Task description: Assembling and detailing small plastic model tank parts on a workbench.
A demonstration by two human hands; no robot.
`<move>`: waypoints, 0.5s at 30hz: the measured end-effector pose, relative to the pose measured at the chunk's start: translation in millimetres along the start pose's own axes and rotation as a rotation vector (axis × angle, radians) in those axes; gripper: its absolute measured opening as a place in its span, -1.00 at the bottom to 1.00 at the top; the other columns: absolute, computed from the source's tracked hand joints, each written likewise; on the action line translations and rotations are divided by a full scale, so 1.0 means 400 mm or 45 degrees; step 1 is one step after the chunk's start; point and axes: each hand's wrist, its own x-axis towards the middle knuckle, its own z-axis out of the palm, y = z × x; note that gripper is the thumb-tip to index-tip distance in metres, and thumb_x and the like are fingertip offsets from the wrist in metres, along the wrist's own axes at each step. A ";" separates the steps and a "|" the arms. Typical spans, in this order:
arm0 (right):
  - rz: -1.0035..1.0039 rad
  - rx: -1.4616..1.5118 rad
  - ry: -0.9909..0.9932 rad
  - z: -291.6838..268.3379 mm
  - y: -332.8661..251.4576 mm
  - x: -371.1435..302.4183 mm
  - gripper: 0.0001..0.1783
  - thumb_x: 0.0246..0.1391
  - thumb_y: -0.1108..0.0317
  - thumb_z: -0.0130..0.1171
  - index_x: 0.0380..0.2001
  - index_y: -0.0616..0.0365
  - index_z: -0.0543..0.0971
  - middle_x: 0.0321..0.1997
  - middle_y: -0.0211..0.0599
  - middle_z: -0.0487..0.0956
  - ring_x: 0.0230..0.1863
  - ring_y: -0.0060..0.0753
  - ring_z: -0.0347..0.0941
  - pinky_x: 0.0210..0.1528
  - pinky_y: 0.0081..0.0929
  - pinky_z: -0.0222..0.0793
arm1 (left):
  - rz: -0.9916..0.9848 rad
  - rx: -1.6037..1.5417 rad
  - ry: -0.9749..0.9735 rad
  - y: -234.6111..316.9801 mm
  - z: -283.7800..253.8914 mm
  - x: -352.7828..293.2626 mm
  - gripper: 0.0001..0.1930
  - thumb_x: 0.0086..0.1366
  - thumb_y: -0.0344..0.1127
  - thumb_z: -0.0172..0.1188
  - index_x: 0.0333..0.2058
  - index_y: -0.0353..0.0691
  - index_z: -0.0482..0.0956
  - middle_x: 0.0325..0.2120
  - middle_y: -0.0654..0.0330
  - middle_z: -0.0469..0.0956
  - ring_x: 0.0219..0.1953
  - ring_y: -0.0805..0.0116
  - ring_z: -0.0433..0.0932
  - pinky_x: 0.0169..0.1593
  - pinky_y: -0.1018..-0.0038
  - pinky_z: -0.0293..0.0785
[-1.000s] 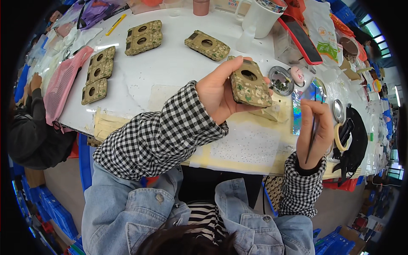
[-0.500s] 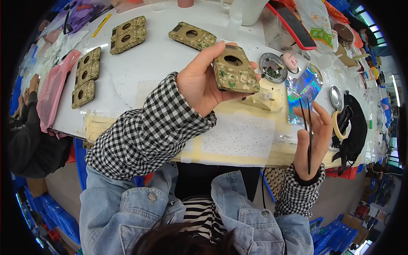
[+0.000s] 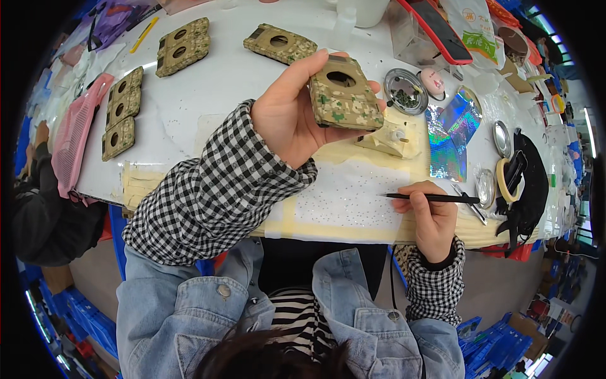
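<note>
My left hand [image 3: 287,110] grips a camouflage-patterned toy tank hull [image 3: 346,101] with a round hole in its top, held raised over the table. Pinched between the thumb and fingers of my right hand [image 3: 432,218] are black tweezers [image 3: 429,198], lying nearly level with their tips pointing left. Those tips hover by a white sheet [image 3: 347,202] sprinkled with many tiny specks. Behind the left hand lies another camouflage hull [image 3: 279,43]. More such hulls rest to the left, one group [image 3: 183,47] farther back and one [image 3: 123,112] nearer.
Right of the held hull are a round dish of small dark green parts [image 3: 406,91], a shiny holographic sheet [image 3: 449,142], a tape roll [image 3: 508,183] and a black bag [image 3: 530,189]. A red-cased phone [image 3: 439,31] leans at the back. A pink mesh basket [image 3: 81,136] and another person's arm [image 3: 41,151] are at left.
My right hand has moved down and left, turning the tweezers from upright to nearly level beside the speckled sheet. The left hand with the hull has shifted slightly left and up.
</note>
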 end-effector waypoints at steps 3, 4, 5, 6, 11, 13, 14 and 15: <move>0.000 -0.033 -0.010 0.003 -0.001 -0.002 -0.83 0.15 0.47 0.00 -0.33 0.39 0.51 -0.37 -0.22 0.55 -0.39 -0.52 0.51 -0.30 -0.65 0.44 | 0.000 0.011 -0.007 -0.001 -0.003 -0.001 -0.54 0.36 -0.07 -0.23 0.09 -0.26 0.23 0.02 -0.21 0.31 0.00 0.05 0.43 0.02 0.19 0.49; -0.001 -0.031 -0.007 0.005 -0.001 -0.001 -0.83 0.15 0.47 0.00 -0.33 0.39 0.51 -0.37 -0.22 0.55 -0.39 -0.52 0.51 -0.31 -0.65 0.44 | 0.000 0.006 -0.012 -0.001 -0.003 -0.001 -0.54 0.37 -0.07 -0.24 0.09 -0.26 0.23 0.02 -0.21 0.30 0.00 0.05 0.43 0.02 0.19 0.48; -0.001 -0.028 -0.003 0.007 -0.001 -0.001 -0.83 0.15 0.47 0.00 -0.33 0.39 0.51 -0.37 -0.22 0.55 -0.39 -0.53 0.51 -0.31 -0.65 0.43 | 0.000 0.001 -0.017 -0.001 -0.004 -0.001 -0.54 0.37 -0.07 -0.25 0.09 -0.26 0.22 0.03 -0.21 0.30 0.00 0.05 0.43 0.02 0.19 0.48; -0.002 -0.026 0.001 0.008 -0.001 -0.001 -0.84 0.15 0.48 0.00 -0.33 0.39 0.51 -0.37 -0.21 0.55 -0.39 -0.53 0.50 -0.31 -0.65 0.43 | -0.005 0.004 -0.021 -0.001 -0.006 -0.001 -0.54 0.37 -0.07 -0.25 0.09 -0.26 0.22 0.03 -0.21 0.30 0.00 0.05 0.43 0.02 0.19 0.48; -0.009 -0.057 -0.006 0.006 0.001 0.000 -0.84 0.14 0.49 0.01 -0.33 0.39 0.52 -0.37 -0.22 0.55 -0.39 -0.54 0.49 -0.32 -0.66 0.42 | -0.006 -0.012 -0.030 -0.001 -0.007 0.000 -0.54 0.37 -0.06 -0.25 0.09 -0.27 0.22 0.03 -0.21 0.29 0.01 0.04 0.42 0.03 0.18 0.48; -0.009 -0.061 -0.009 0.006 0.000 0.000 -0.84 0.14 0.49 0.01 -0.33 0.39 0.52 -0.37 -0.23 0.55 -0.40 -0.55 0.49 -0.32 -0.66 0.42 | -0.007 -0.011 -0.031 0.000 -0.007 0.000 -0.54 0.37 -0.07 -0.25 0.09 -0.27 0.21 0.03 -0.21 0.29 0.02 0.04 0.41 0.03 0.18 0.48; -0.012 -0.063 -0.011 0.007 -0.001 0.001 -0.84 0.14 0.49 0.01 -0.33 0.39 0.52 -0.37 -0.23 0.55 -0.40 -0.55 0.49 -0.32 -0.66 0.42 | -0.007 -0.009 -0.032 0.000 -0.007 0.000 -0.53 0.37 -0.07 -0.25 0.09 -0.28 0.21 0.03 -0.21 0.29 0.02 0.04 0.41 0.03 0.18 0.48; -0.015 -0.064 -0.013 0.007 -0.001 0.001 -0.84 0.14 0.49 0.01 -0.33 0.39 0.52 -0.37 -0.23 0.55 -0.40 -0.55 0.49 -0.32 -0.66 0.42 | -0.004 -0.010 -0.034 0.000 -0.007 -0.001 -0.53 0.37 -0.07 -0.25 0.09 -0.28 0.21 0.03 -0.21 0.29 0.02 0.04 0.41 0.03 0.18 0.48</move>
